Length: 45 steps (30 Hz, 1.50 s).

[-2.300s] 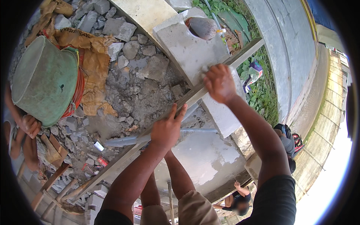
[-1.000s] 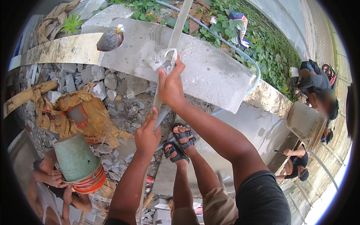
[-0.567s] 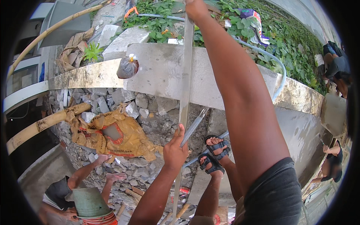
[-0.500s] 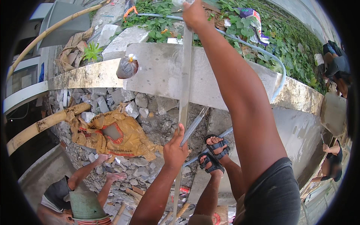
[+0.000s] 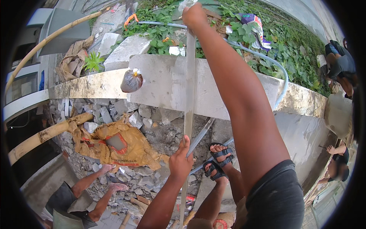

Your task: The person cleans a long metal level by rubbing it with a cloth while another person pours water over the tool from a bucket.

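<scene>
A long, straight, pale grey bar [image 5: 189, 82] runs from the top of the view down toward my body, crossing the wet concrete ledge [image 5: 158, 80]. At its far end my right hand [image 5: 195, 17] is closed around it, beside a clear plastic piece [image 5: 187, 4] I cannot identify. Nearer me, my left hand [image 5: 180, 161] is wrapped round the bar with its thumb pointing up along it. A shiny grey tube [image 5: 201, 137] slants out from beside my left fingers; whether they grip it too is hidden.
On the ledge stands a tied plastic bag of dark liquid [image 5: 131, 81]. A brown torn sack [image 5: 118, 145] covers rubble [image 5: 145, 179]. A blue hose [image 5: 282, 72] loops over the ledge. A bamboo pole [image 5: 49, 135] juts from the left. Workers are at lower left [image 5: 63, 198] and right [image 5: 339, 63].
The scene sits slightly lower in view. Both my hands keep their hold on the bar. At lower left, the worker's green bucket has moved down and left, partly out of view.
</scene>
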Tool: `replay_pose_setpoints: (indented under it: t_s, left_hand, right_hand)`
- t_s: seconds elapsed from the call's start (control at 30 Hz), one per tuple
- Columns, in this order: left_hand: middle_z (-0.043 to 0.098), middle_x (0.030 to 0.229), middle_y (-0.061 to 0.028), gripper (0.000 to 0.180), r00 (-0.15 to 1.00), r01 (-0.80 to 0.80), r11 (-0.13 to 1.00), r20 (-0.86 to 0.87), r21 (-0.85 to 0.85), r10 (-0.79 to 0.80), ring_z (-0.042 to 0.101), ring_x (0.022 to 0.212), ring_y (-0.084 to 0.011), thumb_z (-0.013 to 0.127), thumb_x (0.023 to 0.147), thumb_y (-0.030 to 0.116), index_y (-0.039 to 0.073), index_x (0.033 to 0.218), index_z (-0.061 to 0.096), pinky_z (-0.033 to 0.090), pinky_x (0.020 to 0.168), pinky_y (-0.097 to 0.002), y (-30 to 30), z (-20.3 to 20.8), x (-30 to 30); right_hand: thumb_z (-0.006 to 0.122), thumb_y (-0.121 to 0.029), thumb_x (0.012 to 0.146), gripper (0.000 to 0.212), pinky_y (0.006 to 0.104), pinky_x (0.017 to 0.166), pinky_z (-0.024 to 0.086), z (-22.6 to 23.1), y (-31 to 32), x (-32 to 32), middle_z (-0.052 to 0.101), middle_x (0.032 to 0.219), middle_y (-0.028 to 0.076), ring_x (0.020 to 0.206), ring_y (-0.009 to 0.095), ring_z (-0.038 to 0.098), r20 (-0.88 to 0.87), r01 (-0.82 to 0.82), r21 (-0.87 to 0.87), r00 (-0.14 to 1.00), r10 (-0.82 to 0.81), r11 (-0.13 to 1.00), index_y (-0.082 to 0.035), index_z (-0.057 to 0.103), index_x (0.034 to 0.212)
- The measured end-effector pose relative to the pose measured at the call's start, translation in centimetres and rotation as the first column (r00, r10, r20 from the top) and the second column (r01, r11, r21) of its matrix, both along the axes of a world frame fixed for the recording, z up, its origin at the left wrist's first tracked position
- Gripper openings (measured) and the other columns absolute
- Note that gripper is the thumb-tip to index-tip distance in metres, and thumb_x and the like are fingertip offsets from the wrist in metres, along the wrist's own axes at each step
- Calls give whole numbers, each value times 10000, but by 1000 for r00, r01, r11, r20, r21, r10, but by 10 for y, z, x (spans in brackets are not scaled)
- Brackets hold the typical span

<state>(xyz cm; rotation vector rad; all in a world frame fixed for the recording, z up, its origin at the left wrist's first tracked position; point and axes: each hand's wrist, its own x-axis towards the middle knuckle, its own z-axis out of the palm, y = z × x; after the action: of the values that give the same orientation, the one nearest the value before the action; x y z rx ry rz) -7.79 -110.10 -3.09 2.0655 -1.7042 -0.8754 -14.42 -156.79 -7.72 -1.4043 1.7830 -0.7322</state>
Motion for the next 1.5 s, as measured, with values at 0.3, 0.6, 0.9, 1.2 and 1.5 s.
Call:
replay_pose_setpoints:
  t_s: [0.3, 0.6, 0.9, 1.2, 1.5]
  left_hand:
    - [619, 1253, -279, 686, 1000, -9, 988, 3, 154, 9, 674, 1026, -405, 661, 849, -2, 111, 1492, 453, 587, 749, -396, -3, 9, 7]
    - [638, 1274, -217, 756, 999, -31, 998, 22, 52, 30, 710, 920, -366, 710, 815, 81, 240, 1504, 445, 600, 701, -418, 3, -2, 6]
    - [628, 1310, -177, 757, 1000, -21, 999, -18, 49, 22, 709, 917, -366, 718, 818, 65, 238, 1503, 445, 596, 687, -415, -4, 0, 2]
    - [624, 1297, -216, 748, 1000, -16, 999, -26, 40, 17, 709, 916, -369, 700, 814, 41, 228, 1497, 459, 598, 677, -404, 2, -2, 9]
    - [617, 1245, -291, 655, 998, 26, 995, -54, 100, -21, 678, 1017, -403, 659, 859, 0, 106, 1479, 474, 590, 736, -392, -11, 7, 5]
  right_hand:
    - [637, -263, 930, 497, 517, 914, 490, 21, 64, 11, 628, 1118, 287, 1059, 456, 628, -3, 63, 18, 998, -62, 998, 103, 452, 1211]
    - [672, -220, 873, 341, 470, 766, 519, 7, -11, -62, 689, 1115, 241, 1013, 371, 682, 514, 445, -105, 790, -334, 889, 10, 631, 1121]
    - [733, -263, 778, 608, 424, 1019, 441, -17, 17, -67, 454, 1317, 347, 1201, 390, 537, 103, 115, -162, 990, -99, 980, 49, 496, 1242]
    - [510, -127, 976, 211, 530, 947, 388, 1, 88, -12, 534, 1125, 269, 1091, 461, 493, 286, 20, -139, 958, 21, 990, 31, 532, 1114]
    - [464, -110, 1004, 201, 524, 871, 365, -7, 189, -12, 491, 1021, 275, 943, 437, 461, 168, 28, -325, 985, 28, 945, 50, 514, 1114]
